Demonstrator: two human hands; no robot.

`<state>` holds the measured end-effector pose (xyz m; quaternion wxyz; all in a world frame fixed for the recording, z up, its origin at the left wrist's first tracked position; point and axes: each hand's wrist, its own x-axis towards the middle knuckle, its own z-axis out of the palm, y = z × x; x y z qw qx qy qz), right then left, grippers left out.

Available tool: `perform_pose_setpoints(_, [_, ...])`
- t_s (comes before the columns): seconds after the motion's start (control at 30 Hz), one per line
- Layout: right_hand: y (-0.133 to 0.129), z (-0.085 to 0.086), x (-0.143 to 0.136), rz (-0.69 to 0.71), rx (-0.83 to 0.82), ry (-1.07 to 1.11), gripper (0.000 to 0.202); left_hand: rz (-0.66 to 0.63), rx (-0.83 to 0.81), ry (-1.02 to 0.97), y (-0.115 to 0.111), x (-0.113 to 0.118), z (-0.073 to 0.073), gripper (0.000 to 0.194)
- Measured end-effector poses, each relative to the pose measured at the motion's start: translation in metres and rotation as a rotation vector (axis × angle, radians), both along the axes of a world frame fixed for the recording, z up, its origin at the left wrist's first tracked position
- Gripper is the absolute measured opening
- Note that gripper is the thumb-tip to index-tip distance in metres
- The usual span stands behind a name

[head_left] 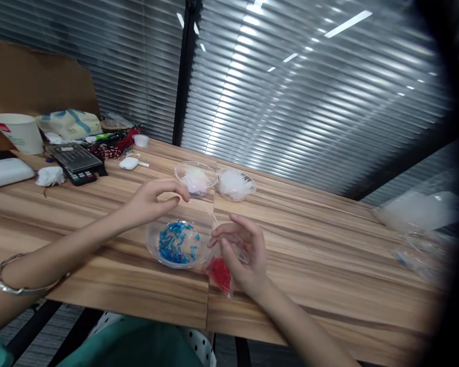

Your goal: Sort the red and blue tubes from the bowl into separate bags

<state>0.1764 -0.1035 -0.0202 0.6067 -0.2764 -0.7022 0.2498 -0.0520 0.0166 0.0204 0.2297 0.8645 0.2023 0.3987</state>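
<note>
A clear plastic bowl (pixel 151 243) holds many small shiny blue tube beads (pixel 173 243). My left hand (pixel 156 199) hovers at its far left rim, thumb and index fingertip slightly apart, with nothing visible between them. On the other side of the bowl, my right hand (pixel 248 250) has curled fingers around the clear upper part of a small plastic bag of red beads (pixel 220 275). The bag's red end hangs or rests beside the bowl; which one I cannot tell. A thin pale curve runs between the hands, either the bowl's rim or a strand.
Beyond the hands stand a clear container with pale contents (pixel 196 179) and a bag of white pieces (pixel 236 184). At left are a paper cup (pixel 21 133), a black tool case (pixel 74 159), a white earbud case (pixel 129 163) and red-black wires (pixel 117 145). Plastic bags (pixel 421 211) lie right.
</note>
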Motion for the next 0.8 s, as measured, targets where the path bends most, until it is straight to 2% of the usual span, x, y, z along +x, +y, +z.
perform_pose_setpoints(0.07, [-0.001, 0.002, 0.000, 0.012, -0.050, 0.038, 0.048, -0.086, -0.032, -0.046, -0.003, 0.004, -0.004, 0.024])
perform_pose_setpoints(0.2, [-0.001, 0.008, 0.002, 0.007, -0.144, 0.150, 0.037, -0.141, -0.093, -0.072, -0.014, 0.008, -0.002, 0.027])
perform_pose_setpoints(0.27, [-0.001, 0.010, 0.003, 0.004, -0.181, 0.202, 0.032, -0.118, -0.085, -0.063, -0.018, 0.008, 0.002, 0.024])
perform_pose_setpoints(0.37, [0.000, 0.012, 0.005, -0.023, -0.215, 0.234, 0.032, 0.016, -0.075, -0.045, -0.018, 0.007, 0.005, 0.020])
perform_pose_setpoints(0.47, [0.001, 0.013, 0.005, -0.091, -0.206, 0.247, 0.035, 0.095, -0.154, -0.052, -0.015, 0.008, 0.004, 0.017])
perform_pose_setpoints(0.67, [0.002, 0.019, 0.004, -0.259, -0.128, 0.391, 0.027, 0.065, -0.347, -0.155, -0.019, 0.015, -0.002, 0.011])
perform_pose_setpoints(0.8, [0.005, 0.022, 0.004, -0.320, -0.193, 0.436, 0.024, 0.030, -0.274, -0.098, -0.026, 0.018, -0.001, 0.011])
